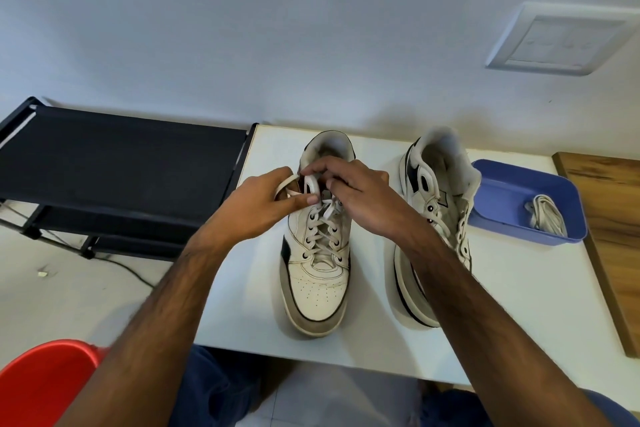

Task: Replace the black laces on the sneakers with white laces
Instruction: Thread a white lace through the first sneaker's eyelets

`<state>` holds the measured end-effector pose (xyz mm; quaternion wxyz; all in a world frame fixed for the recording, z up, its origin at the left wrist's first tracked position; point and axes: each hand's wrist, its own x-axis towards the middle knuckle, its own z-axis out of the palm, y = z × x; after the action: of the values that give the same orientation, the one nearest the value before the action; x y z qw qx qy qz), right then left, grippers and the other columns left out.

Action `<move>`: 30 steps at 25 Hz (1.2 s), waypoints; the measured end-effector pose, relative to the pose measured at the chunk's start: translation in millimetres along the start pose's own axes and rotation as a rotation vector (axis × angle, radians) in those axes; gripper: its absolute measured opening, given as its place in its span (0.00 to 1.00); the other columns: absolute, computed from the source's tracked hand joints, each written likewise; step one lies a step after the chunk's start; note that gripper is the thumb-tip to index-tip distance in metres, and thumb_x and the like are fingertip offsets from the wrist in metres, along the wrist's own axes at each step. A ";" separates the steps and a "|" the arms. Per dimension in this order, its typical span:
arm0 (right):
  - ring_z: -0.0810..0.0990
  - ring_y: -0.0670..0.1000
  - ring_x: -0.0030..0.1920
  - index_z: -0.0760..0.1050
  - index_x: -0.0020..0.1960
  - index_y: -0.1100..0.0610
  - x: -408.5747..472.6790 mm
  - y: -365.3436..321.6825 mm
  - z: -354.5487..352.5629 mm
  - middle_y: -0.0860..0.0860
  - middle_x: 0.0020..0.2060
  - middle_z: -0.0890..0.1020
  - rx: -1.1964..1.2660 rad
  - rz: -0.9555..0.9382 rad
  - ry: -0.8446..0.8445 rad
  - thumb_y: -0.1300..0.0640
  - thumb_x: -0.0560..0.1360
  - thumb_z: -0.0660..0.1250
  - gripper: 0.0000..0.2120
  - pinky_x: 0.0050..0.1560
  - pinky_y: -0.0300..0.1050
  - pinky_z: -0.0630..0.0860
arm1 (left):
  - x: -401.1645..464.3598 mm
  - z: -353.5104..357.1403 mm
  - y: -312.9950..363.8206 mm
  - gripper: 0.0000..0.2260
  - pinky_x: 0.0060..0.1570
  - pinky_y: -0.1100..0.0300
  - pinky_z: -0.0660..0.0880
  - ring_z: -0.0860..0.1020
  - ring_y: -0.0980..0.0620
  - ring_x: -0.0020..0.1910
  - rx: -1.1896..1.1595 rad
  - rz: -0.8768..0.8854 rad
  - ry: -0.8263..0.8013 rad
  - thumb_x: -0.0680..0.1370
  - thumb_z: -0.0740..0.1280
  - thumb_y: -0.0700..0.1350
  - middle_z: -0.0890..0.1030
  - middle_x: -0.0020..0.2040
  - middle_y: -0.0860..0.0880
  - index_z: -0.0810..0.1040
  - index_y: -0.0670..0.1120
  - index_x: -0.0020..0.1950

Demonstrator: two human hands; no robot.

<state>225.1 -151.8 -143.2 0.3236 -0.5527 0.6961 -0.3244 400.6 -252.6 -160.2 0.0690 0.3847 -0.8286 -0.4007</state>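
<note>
Hands (263, 201) (360, 198) pinching white lace (313, 184), atop left sneaker (317, 274), grip at tongue.

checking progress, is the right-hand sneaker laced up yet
No, the right-hand sneaker shows bare eyelets, and a white lace lies in the blue tray.

My bare forearms reach up from six o'clock and converge near the centre. My left hand (266, 199) pinches with thumb and curled fingers (309, 199); my right hand (360, 194), at its three o'clock, curls fingers toward it, nearly touching.
</note>
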 end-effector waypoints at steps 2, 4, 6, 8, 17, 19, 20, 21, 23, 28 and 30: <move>0.78 0.40 0.55 0.77 0.62 0.39 0.1 1.9 0.9 0.40 0.47 0.84 -0.012 -0.015 0.000 0.60 0.83 0.54 0.20 0.66 0.56 0.60 | -1.8 -1.0 -2.6 0.18 0.36 0.56 0.69 0.70 0.56 0.33 0.007 0.067 -0.046 0.75 0.66 0.65 0.75 0.36 0.53 0.74 0.51 0.47; 0.78 0.41 0.56 0.76 0.63 0.38 -0.4 5.8 2.4 0.40 0.48 0.84 -0.018 -0.042 0.008 0.60 0.83 0.54 0.21 0.66 0.57 0.61 | -1.2 -2.4 -6.6 0.12 0.39 0.51 0.71 0.71 0.53 0.37 0.070 0.155 -0.014 0.80 0.66 0.60 0.74 0.38 0.52 0.72 0.53 0.44; 0.78 0.42 0.56 0.76 0.64 0.38 -1.3 9.9 4.4 0.43 0.49 0.84 -0.017 -0.067 0.021 0.60 0.83 0.54 0.22 0.66 0.57 0.61 | -1.5 -1.5 -7.4 0.10 0.41 0.50 0.70 0.72 0.52 0.40 0.122 0.212 0.044 0.81 0.66 0.54 0.73 0.39 0.53 0.71 0.55 0.41; 0.77 0.42 0.59 0.75 0.66 0.37 -1.4 12.2 4.8 0.43 0.51 0.84 -0.035 -0.075 0.023 0.60 0.83 0.54 0.22 0.68 0.57 0.60 | -2.1 1.9 -4.2 0.08 0.42 0.53 0.70 0.74 0.51 0.42 0.019 0.221 0.098 0.79 0.66 0.52 0.75 0.40 0.52 0.74 0.50 0.42; 0.73 0.42 0.62 0.75 0.65 0.35 1.1 15.3 4.1 0.41 0.53 0.82 -0.035 -0.072 -0.023 0.60 0.81 0.52 0.25 0.62 0.52 0.57 | -18.4 -20.7 10.0 0.09 0.32 0.57 0.71 0.72 0.46 0.30 -1.069 0.269 0.445 0.78 0.56 0.37 0.78 0.32 0.45 0.70 0.45 0.40; 0.71 0.41 0.64 0.75 0.65 0.35 0.5 16.2 4.7 0.39 0.56 0.81 -0.027 -0.083 -0.029 0.60 0.80 0.53 0.25 0.63 0.53 0.58 | -19.0 -21.4 11.3 0.09 0.30 0.58 0.69 0.69 0.49 0.26 -0.940 0.170 0.456 0.82 0.56 0.39 0.74 0.29 0.46 0.69 0.44 0.42; 0.71 0.41 0.65 0.74 0.65 0.36 -1.5 16.9 2.9 0.39 0.58 0.80 0.017 -0.098 -0.024 0.61 0.81 0.55 0.24 0.66 0.52 0.60 | -18.3 -20.9 9.7 0.09 0.30 0.59 0.69 0.69 0.50 0.26 -0.765 0.133 0.435 0.84 0.57 0.41 0.74 0.30 0.46 0.70 0.44 0.45; 0.72 0.40 0.65 0.75 0.65 0.39 -4.3 18.3 -0.6 0.41 0.60 0.78 0.096 -0.115 -0.007 0.63 0.81 0.57 0.23 0.67 0.49 0.65 | -17.3 -18.9 6.4 0.08 0.31 0.59 0.70 0.70 0.50 0.27 -0.562 0.119 0.375 0.85 0.59 0.45 0.74 0.31 0.45 0.71 0.45 0.47; 0.74 0.41 0.63 0.75 0.63 0.44 -10.7 18.6 -9.8 0.47 0.62 0.74 0.247 -0.126 0.069 0.68 0.80 0.61 0.21 0.60 0.40 0.74 | -16.0 -13.5 0.3 0.10 0.34 0.54 0.74 0.74 0.46 0.31 -0.180 0.101 0.210 0.82 0.63 0.56 0.79 0.35 0.46 0.72 0.51 0.52; 0.79 0.41 0.52 0.74 0.53 0.51 -32.2 28.2 -18.5 0.47 0.53 0.78 0.034 -0.080 0.149 0.63 0.77 0.69 0.09 0.49 0.29 0.71 | -6.2 -3.7 1.3 0.17 0.42 0.52 0.77 0.79 0.58 0.39 0.082 0.100 -0.018 0.76 0.63 0.67 0.81 0.40 0.54 0.77 0.54 0.46; 0.80 0.42 0.49 0.76 0.53 0.53 -40.0 32.7 -14.3 0.46 0.48 0.81 0.055 -0.037 0.119 0.56 0.77 0.73 0.08 0.48 0.28 0.72 | -4.1 -2.8 1.6 0.08 0.42 0.61 0.73 0.77 0.58 0.42 0.007 0.155 -0.040 0.77 0.66 0.61 0.78 0.42 0.53 0.77 0.60 0.42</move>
<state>202.4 -105.5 -157.6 0.2907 -0.5361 0.6945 -0.3818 403.7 -250.9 -156.4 0.0820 0.3119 -0.8585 -0.3988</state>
